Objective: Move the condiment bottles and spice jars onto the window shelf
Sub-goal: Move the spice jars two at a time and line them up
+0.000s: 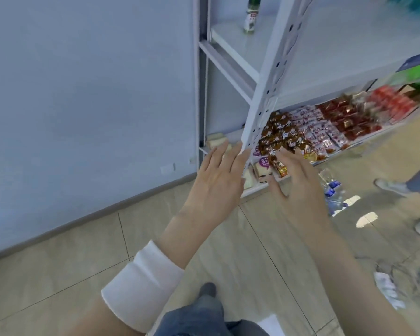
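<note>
One condiment bottle (251, 16) with a green body and a red-and-white label stands upright at the back left of a white metal shelf board (325, 52); its top is cut off by the frame. My left hand (216, 183) and my right hand (298, 187) are both held out low in front of the rack's front upright (272, 76), fingers spread and holding nothing. They are far below the bottle, level with the lowest shelf. No spice jars show in this view.
The lowest shelf holds several rows of snack packets (325, 127) in brown, pink and red. Plastic water bottles (332, 190) lie on the tiled floor at the right. Another person's shoes (390, 185) stand at the right edge. A plain wall (83, 93) fills the left.
</note>
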